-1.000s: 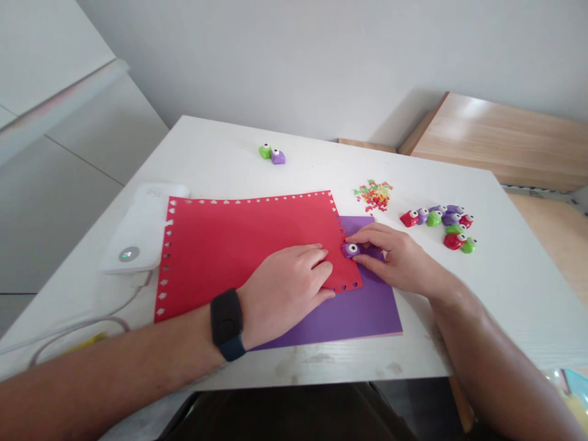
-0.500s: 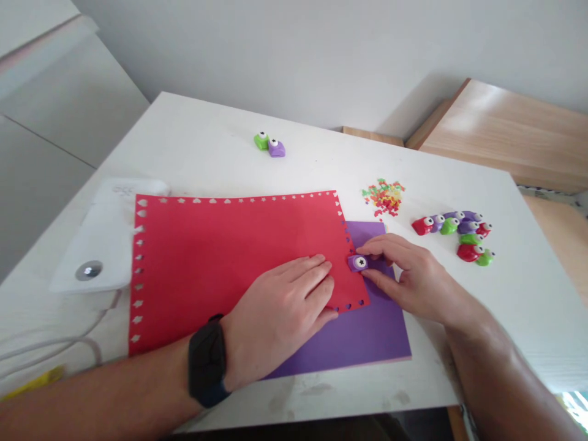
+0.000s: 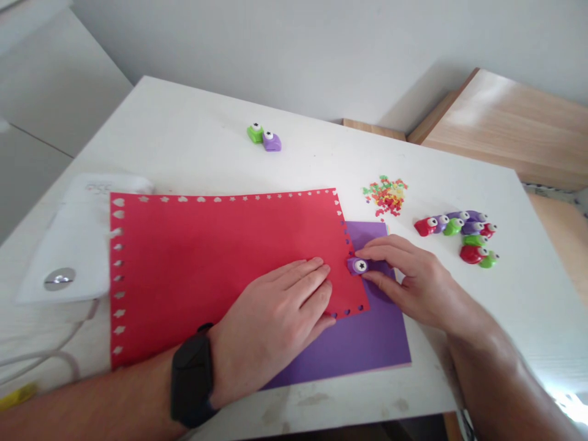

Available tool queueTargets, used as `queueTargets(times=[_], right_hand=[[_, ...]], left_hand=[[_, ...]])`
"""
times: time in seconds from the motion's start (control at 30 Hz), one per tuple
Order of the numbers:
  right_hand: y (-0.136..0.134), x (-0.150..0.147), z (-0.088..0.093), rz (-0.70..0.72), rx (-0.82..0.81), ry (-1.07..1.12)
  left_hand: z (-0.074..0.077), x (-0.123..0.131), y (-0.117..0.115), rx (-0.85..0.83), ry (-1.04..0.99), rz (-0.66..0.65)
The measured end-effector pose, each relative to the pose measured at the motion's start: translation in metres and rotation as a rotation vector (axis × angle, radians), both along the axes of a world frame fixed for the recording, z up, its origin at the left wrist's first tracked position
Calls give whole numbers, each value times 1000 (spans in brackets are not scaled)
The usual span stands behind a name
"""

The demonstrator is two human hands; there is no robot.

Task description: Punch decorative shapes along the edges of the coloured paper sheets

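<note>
A red paper sheet with punched shapes along its edges lies on a purple sheet on the white table. My left hand rests flat on the red sheet near its right edge, fingers stretched out. My right hand pinches a small purple punch set on the red sheet's right edge, with a star mark on its top.
A pile of coloured paper bits lies beyond the sheets. Several red, purple and green punches cluster at the right. A green and a purple punch sit at the back. A white device with a cable lies at the left.
The view has shifted, so the sheets sit lower and more to the left in frame. Both hands and the purple punch stay at the red sheet's right edge.
</note>
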State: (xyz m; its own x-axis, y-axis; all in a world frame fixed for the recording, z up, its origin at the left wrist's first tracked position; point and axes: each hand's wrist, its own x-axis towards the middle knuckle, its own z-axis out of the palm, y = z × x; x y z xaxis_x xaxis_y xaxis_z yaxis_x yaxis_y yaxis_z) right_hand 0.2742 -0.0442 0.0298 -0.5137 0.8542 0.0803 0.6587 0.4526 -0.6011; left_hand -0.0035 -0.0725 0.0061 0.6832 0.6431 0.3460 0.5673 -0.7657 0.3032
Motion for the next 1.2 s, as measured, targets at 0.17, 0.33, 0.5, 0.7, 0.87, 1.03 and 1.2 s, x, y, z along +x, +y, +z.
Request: queueTargets(times=[0.17,0.33,0.5,0.7,0.87,1.03,1.2], right_hand=[[0,0,1,2,4,2],[1,-1,0,-1,7,6],[0,-2,0,-7,6,0],[0,-2,0,-6,7,-7],[0,-1,-1,-11,11,-1],[-1,-2,-1,-12,13,-7],[-1,-2,0,-22,11,-12]], left_hand=[[0,1,1,-3,-3,-3],[0,0,0,-9,-9,0],[-1,0,1,-3,-12,-11],[-1,0,1,-3,-2,-12],[0,0,1,4,-1,-8],[0,0,2,-1,-7,-15],[1,0,1,0,-2,-10]])
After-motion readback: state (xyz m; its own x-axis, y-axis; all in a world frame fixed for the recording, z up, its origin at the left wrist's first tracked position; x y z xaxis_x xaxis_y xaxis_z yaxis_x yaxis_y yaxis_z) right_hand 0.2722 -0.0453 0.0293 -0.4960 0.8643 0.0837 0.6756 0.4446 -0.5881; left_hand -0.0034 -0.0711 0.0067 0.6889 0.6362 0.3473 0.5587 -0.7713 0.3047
